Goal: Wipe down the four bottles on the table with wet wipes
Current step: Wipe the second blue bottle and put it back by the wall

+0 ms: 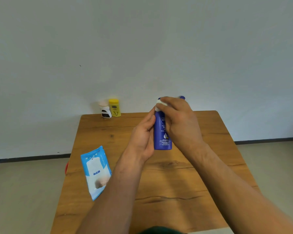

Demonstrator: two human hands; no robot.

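Observation:
A tall blue bottle is held upright over the middle of the wooden table. My left hand grips its left side. My right hand holds a crumpled white wet wipe against the bottle's top, covering the cap. A second blue bottle's cap peeks out behind my right hand; its body is hidden. A white bottle with a dark label and a yellow bottle stand side by side at the table's far left edge.
A blue and white wet wipe pack lies flat near the table's left edge. Something red shows just past that edge. A pale wall stands behind the table, with beige floor on both sides.

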